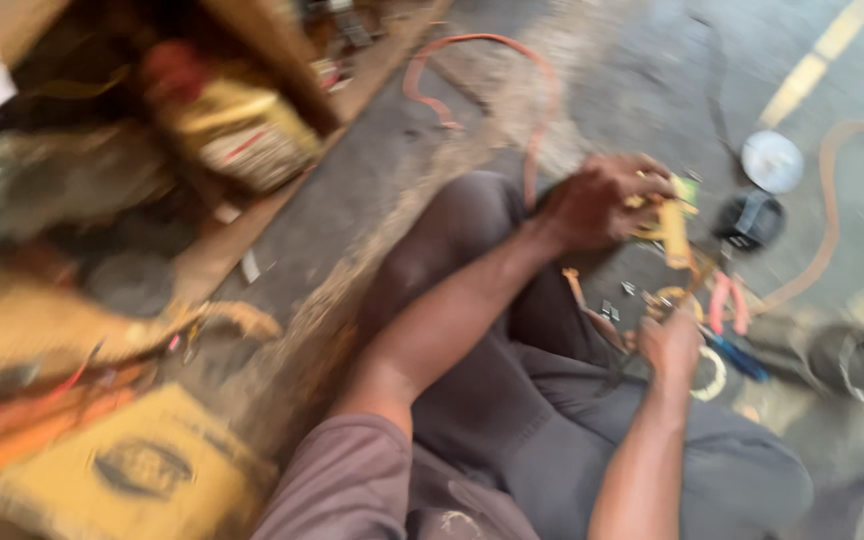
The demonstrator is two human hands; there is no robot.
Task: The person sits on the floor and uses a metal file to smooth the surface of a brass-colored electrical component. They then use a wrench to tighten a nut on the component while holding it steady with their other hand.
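**Both hands on a yellow part, low over the floor**

Starting at the left, we pass a blurred heap of clutter: a yellow carton (142, 465) in the near corner and a yellow-labelled container (237, 125) higher up, neither within reach of our hands. An orange hose (482, 60) loops across the grey concrete floor (352, 200) towards our knee.

Moving right, our left hand (597, 205) comes in with the arm stretched forward across the thigh, wrist bent, its grip closed around the upper end of a yellow part (674, 235) with thin wires about it. We judge this to be the holding step: the piece is steadied above the floor while the other hand works its lower end. Our right hand (670, 345) rises from below, forearm nearly upright, fingers curled at the part's base; the blur keeps us from telling whether they pinch anything.

Further right lie red-handled pliers (729, 300), a blue-handled tool (737, 358), a black object (749, 220), a round white disc (772, 160) and a dark can (860, 360). A next move would call for a firmer steadying grip.
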